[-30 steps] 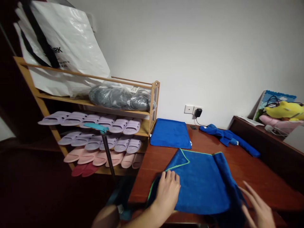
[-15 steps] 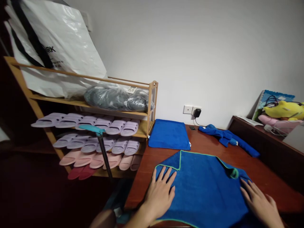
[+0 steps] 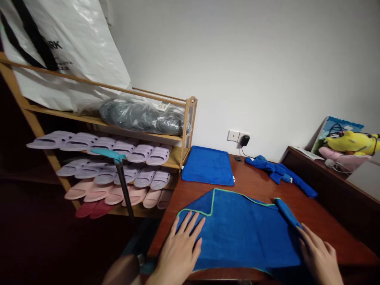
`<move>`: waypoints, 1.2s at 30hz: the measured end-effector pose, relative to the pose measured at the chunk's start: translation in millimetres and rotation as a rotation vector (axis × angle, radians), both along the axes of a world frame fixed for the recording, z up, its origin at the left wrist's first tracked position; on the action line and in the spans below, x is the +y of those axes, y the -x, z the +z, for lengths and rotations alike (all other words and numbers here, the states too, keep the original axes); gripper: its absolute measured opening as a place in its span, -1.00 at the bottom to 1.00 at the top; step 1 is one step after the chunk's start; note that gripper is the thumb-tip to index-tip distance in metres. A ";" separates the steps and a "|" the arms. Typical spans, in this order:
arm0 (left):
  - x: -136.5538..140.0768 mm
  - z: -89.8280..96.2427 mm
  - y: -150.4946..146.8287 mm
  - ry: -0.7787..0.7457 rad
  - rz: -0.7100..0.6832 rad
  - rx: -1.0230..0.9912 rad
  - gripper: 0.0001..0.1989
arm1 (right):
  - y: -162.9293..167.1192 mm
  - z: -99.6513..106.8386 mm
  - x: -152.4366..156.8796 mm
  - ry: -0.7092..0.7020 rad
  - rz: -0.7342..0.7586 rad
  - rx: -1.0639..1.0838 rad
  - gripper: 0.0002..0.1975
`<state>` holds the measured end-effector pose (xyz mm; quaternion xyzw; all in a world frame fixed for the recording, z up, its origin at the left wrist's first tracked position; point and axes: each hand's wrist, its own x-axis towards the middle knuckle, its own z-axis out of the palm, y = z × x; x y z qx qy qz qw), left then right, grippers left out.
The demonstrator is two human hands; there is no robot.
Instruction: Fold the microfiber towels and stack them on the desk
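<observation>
A blue towel (image 3: 237, 233) with green edging is spread on the wooden table, its upper left corner folded inward. My left hand (image 3: 181, 245) lies on the towel's left side with its fingers spread flat, just below the folded corner. Along the right side the towel's edge is turned over into a narrow roll (image 3: 287, 213). My right hand (image 3: 319, 249) has its bent fingers on the lower part of that roll; its thumb is largely hidden.
Behind the towel lies a folded blue cloth (image 3: 208, 165). Rolled and knotted blue cloths (image 3: 276, 170) lie at the back right. A wooden rack (image 3: 185, 126) with several slippers stands left, a teal-topped black pole (image 3: 123, 182) before it. A raised shelf (image 3: 299, 166) borders the table's right side.
The towel's right edge has gone from a loosely curled fold to a straighter, narrow roll under my right hand. My left hand stays flat on the towel. The view has shifted slightly.
</observation>
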<state>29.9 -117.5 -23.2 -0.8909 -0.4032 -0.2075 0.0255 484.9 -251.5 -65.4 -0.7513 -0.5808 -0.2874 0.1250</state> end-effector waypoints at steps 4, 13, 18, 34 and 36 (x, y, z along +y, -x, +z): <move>-5.6 -2.3 24.3 -0.081 0.035 -0.001 -0.52 | 60.1 2.6 16.3 0.185 0.297 0.056 -0.56; -9.1 -5.5 41.6 -0.155 0.069 0.055 -0.53 | -36.7 -14.8 28.2 0.311 -0.041 0.287 -0.49; -5.8 14.6 19.5 -0.065 0.186 0.188 -0.57 | -85.8 1.5 39.1 0.351 -0.224 0.408 -0.42; 99.5 13.9 39.4 -0.024 0.245 0.081 -0.57 | -99.2 41.4 69.2 0.015 -0.375 0.989 -0.48; 107.0 9.7 42.5 0.003 0.171 0.028 -0.57 | -97.5 44.5 68.3 0.018 -0.264 1.135 -0.44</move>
